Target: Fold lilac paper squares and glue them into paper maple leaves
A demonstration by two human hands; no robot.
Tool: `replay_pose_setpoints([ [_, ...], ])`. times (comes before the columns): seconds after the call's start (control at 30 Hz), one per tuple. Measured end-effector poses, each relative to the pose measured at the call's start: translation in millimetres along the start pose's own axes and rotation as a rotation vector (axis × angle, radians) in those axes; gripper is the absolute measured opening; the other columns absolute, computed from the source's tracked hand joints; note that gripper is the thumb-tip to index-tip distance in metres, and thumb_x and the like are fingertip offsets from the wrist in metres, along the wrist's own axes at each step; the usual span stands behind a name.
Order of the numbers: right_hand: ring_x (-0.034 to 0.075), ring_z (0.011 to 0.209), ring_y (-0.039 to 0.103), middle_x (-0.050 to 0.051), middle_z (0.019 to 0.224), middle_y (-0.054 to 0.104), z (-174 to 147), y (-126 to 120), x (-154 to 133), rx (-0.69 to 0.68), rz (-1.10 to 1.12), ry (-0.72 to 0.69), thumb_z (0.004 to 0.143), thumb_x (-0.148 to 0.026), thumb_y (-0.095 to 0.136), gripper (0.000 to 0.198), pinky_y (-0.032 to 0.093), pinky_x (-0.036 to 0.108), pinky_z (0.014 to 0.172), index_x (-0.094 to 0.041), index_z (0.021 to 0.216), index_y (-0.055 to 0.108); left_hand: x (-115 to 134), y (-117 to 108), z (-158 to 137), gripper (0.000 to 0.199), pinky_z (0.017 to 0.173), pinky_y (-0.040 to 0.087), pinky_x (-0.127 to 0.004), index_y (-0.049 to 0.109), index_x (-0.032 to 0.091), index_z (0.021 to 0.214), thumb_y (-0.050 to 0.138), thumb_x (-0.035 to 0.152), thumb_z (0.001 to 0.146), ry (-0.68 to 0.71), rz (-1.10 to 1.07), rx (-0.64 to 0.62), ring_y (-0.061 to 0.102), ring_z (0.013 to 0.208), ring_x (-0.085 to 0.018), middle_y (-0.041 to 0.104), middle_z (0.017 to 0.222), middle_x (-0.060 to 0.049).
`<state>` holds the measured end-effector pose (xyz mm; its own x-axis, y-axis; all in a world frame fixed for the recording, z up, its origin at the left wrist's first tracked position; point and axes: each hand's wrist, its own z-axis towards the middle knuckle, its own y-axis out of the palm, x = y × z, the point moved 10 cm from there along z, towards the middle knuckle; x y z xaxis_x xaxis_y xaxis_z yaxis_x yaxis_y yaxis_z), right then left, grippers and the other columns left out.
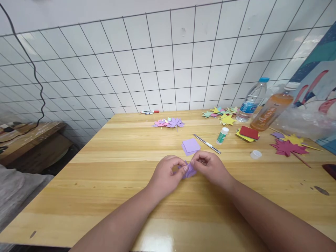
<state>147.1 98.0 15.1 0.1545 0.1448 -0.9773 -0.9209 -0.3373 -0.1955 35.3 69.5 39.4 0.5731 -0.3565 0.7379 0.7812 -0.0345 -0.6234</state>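
One purple paper (pixel 190 171), below and right of frame centre, is pinched by the left hand (pixel 168 173) and the right hand (pixel 213 168) over the desk (pixel 105 178). Purple sheets (pixel 191 145) lie just above it; a pen (pixel 208 144) and a glue stick (pixel 222 137) appear to their right.

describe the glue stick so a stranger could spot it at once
On the wooden table, look beyond the right hand. Between a slim tool and a red-topped paper stack is the glue stick. Its green body and white top set it apart.

Perhaps a craft room, tiled wall (pixel 181 63), paper leaves (pixel 175 122)
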Motion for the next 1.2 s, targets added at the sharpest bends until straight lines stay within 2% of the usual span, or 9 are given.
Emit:
replay_pose_setpoints([
  [0.17,0.01,0.053,0.047,-0.003,0.055,0.051,-2,3,-4,0.065,-0.005,-0.013,0.069,-0.019,0.055,0.013,0.039,0.022,0.051,-0.019,0.057,0.05,-8,13,-1,0.014,0.071,0.046,-0.026,0.064,0.021,0.076,0.052,0.028,0.08,-0.079,-0.112,-0.081,0.06,0.08,-0.016,0.067,0.08,-0.001],
  [0.27,0.009,0.05,0.043,-0.004,0.052,0.047,-2,4,-1,0.058,0.005,0.007,0.072,-0.021,0.054,0.017,0.037,0.021,0.049,-0.018,0.056,0.048,-9,10,-1,0.014,0.071,0.046,-0.026,0.063,0.021,0.072,0.053,0.027,0.08,-0.071,-0.072,-0.061,0.06,0.078,-0.016,0.067,0.077,0.0],
  [0.37,0.009,0.051,0.047,-0.003,0.059,0.052,-1,10,7,-0.033,0.087,0.06,0.075,-0.03,0.056,0.012,0.04,0.022,0.048,-0.018,0.071,0.057,-6,5,0,0.017,0.072,0.044,-0.027,0.064,0.021,0.071,0.052,0.027,0.081,-0.037,-0.032,-0.035,0.059,0.077,-0.016,0.066,0.075,0.0],
  [0.43,0.011,0.055,0.052,-0.001,0.067,0.057,0,12,9,-0.063,0.122,0.08,0.074,-0.034,0.06,0.017,0.044,0.022,0.049,-0.018,0.08,0.06,-6,3,0,0.019,0.072,0.043,-0.027,0.064,0.021,0.07,0.05,0.027,0.082,-0.025,-0.029,-0.037,0.059,0.076,-0.016,0.066,0.073,0.0],
  [0.6,0.011,0.059,0.055,0.001,0.067,0.061,1,11,6,-0.05,0.092,0.071,0.071,-0.036,0.064,0.019,0.045,0.02,0.049,-0.017,0.071,0.061,-3,1,0,0.017,0.073,0.042,-0.028,0.064,0.021,0.074,0.05,0.026,0.082,0.002,0.026,-0.002,0.057,0.078,-0.016,0.065,0.076,0.001],
  [0.73,0.012,0.061,0.058,0.002,0.07,0.063,-1,12,7,-0.047,0.101,0.079,0.071,-0.038,0.064,0.022,0.047,0.021,0.05,-0.017,0.077,0.062,-7,-4,-1,0.011,0.071,0.043,-0.026,0.061,0.02,0.076,0.053,0.027,0.08,-0.033,-0.024,0.061,0.058,0.078,-0.016,0.065,0.079,0.001],
  [0.87,0.012,0.061,0.059,0.002,0.072,0.064,-3,14,12,-0.061,0.106,0.111,0.071,-0.039,0.064,0.024,0.047,0.022,0.051,-0.017,0.08,0.062,-10,-4,-1,0.015,0.071,0.043,-0.026,0.061,0.019,0.076,0.049,0.027,0.082,-0.05,-0.071,0.029,0.058,0.076,-0.015,0.063,0.077,0.0],
  [1.07,0.01,0.056,0.056,0.001,0.066,0.063,-2,12,7,-0.022,0.009,0.074,0.072,-0.032,0.062,0.016,0.046,0.02,0.05,-0.016,0.073,0.061,-4,-1,0,0.02,0.072,0.041,-0.027,0.061,0.021,0.073,0.045,0.026,0.085,-0.015,0.037,-0.021,0.056,0.078,-0.016,0.063,0.075,0.001],
  [1.2,0.012,0.06,0.06,0.002,0.067,0.065,-3,10,4,0.002,-0.068,0.065,0.074,-0.029,0.06,0.013,0.048,0.022,0.055,-0.016,0.071,0.06,-2,-9,0,0.011,0.075,0.041,-0.027,0.059,0.021,0.085,0.049,0.026,0.083,-0.005,0.052,0.06,0.056,0.085,-0.016,0.064,0.086,0.0],
])
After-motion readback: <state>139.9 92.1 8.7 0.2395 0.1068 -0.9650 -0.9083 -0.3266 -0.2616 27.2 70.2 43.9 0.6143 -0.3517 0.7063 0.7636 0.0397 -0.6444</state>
